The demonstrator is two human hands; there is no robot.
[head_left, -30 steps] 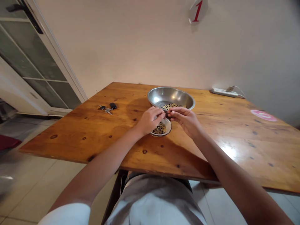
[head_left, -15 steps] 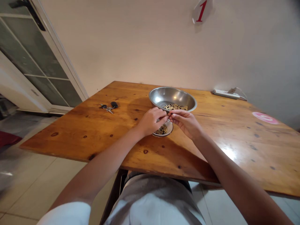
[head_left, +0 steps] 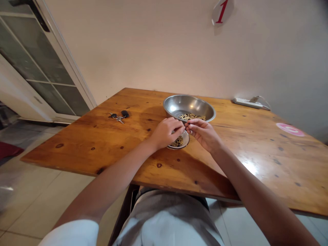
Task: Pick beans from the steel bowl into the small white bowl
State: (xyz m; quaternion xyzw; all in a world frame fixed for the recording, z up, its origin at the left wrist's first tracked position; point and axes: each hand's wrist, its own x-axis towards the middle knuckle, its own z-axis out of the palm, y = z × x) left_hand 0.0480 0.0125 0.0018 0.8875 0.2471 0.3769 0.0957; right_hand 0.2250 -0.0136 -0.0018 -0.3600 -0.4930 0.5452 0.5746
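Note:
My left hand (head_left: 167,132) is closed in a pinch above the small bowl (head_left: 188,140); whatever its fingertips hold is hidden. Fingertip to fingertip with it, my right hand (head_left: 203,134) pinches a tiny dark bead-like piece (head_left: 189,124) between thumb and forefinger. Under the hands, the pale, dark-rimmed bowl contains small black and gold bead-like pieces (head_left: 177,141), partly covered by my left hand. Just behind stands a wide steel basin (head_left: 176,102) with more black and gold pieces (head_left: 192,117) spread over its bottom.
A bunch of keys with a black fob (head_left: 124,113) lies on the wooden table (head_left: 77,136), left of the basin. A white power strip (head_left: 248,103) with a plugged-in cable rests by the wall. A pink round sticker (head_left: 290,129) is at the right.
Both hands stay nearly in place, fingertips together over the bowl. The dark piece at my right fingertips shows slightly more clearly. The view has shifted very slightly.

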